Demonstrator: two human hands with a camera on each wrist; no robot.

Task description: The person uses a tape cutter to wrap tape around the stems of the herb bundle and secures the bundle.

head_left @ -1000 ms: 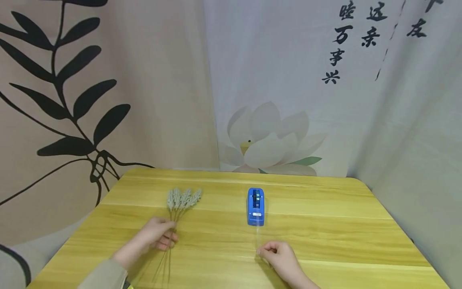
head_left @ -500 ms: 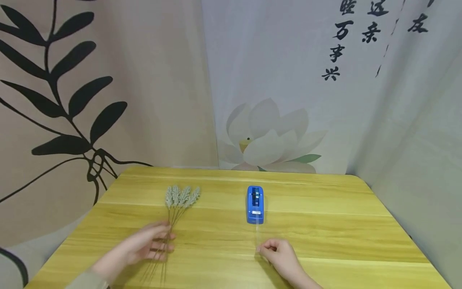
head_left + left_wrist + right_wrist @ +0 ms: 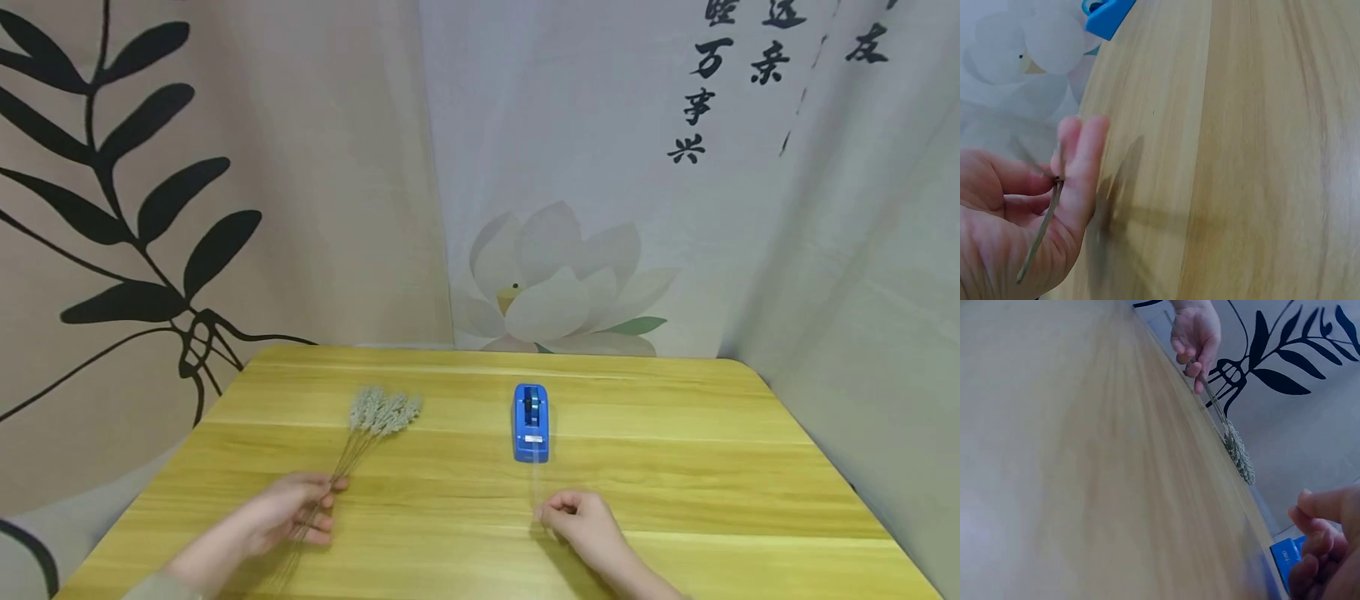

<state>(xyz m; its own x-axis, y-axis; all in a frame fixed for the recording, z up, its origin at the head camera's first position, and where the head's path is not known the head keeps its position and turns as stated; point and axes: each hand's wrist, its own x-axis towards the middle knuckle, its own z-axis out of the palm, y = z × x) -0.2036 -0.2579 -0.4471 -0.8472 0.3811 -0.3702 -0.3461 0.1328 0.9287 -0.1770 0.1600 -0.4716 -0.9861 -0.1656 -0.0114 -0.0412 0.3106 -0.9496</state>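
Observation:
Over the table's left side my left hand (image 3: 288, 510) pinches a bunch of dried flower stems (image 3: 348, 457) between thumb and fingers. Their pale grey-green heads (image 3: 382, 412) point away from me. In the left wrist view the stem ends (image 3: 1038, 244) cross the palm, with two fingers held straight. On the right, my right hand (image 3: 588, 527) pinches the free end of a clear tape strip (image 3: 536, 483). That strip runs back to a blue tape dispenser (image 3: 531, 423) standing on the table. The right wrist view shows the right thumb and index fingertip together.
The wooden table (image 3: 675, 467) ends at a curtain (image 3: 337, 208) printed with leaves, a lotus and characters. In the right wrist view the dispenser (image 3: 1286, 557) is partly hidden behind the right hand.
My left hand has moved left and nearer to me; its fingers loosened round the stems, then pinched them again. The bunch is now tilted, heads closer together. The right hand has stayed nearly still.

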